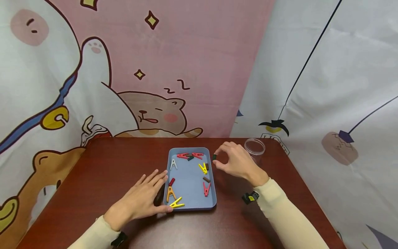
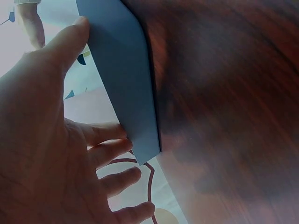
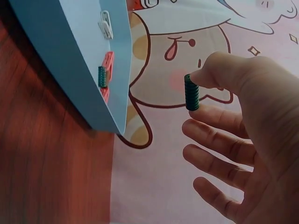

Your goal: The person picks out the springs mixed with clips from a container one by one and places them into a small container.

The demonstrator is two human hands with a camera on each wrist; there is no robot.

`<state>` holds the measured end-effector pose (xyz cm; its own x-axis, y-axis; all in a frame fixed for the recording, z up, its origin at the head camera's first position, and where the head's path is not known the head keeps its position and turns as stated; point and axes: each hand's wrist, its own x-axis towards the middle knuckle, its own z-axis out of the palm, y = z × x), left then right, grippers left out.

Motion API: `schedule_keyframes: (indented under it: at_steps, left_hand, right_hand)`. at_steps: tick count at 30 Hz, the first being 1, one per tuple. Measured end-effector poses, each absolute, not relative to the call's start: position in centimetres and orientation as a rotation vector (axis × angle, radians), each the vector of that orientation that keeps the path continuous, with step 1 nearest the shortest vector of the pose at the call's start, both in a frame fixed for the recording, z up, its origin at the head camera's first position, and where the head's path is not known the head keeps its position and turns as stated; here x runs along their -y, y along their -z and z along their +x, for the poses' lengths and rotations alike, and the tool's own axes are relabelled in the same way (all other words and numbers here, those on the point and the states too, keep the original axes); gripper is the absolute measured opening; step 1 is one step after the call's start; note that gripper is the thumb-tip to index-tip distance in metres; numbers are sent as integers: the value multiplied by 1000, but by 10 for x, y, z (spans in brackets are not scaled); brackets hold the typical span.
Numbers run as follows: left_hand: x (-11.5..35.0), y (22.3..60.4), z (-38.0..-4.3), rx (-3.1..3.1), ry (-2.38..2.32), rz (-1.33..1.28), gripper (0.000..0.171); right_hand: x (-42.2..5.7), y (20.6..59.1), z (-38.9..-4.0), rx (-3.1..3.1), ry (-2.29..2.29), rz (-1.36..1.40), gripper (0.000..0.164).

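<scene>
Pinching a green clip (image 1: 214, 157), right hand (image 1: 237, 162), left hand (image 1: 141, 200) flat beside tray (image 1: 190, 206)

Bare worktop (image 1: 102, 166) lies open at left and lower centre of the frame. At centre the blue tray (image 1: 174, 207), strewn with clothespins (image 1: 190, 156), blocks passage; a clear cup (image 1: 254, 148) stands at upper right, a small black object (image 1: 250, 197) at lower right.

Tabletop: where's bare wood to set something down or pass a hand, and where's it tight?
Free: the wide wood left of the tray, beyond the left hand; the back strip between tray and curtain; the front edge between the sleeves. Tight: right of the tray, where the right hand pinches a green clip beside the clear cup.
</scene>
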<state>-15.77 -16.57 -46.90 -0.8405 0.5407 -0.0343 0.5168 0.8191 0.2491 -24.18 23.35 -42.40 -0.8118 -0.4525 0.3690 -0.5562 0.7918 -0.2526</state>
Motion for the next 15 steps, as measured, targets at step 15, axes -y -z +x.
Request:
schedule_keyframes:
  at_steps: [15]
  left_hand:
    - [166,470,-157,-2884,-360,838,121]
  right_hand:
    - [-265,422,-240,2728,-553,618,25]
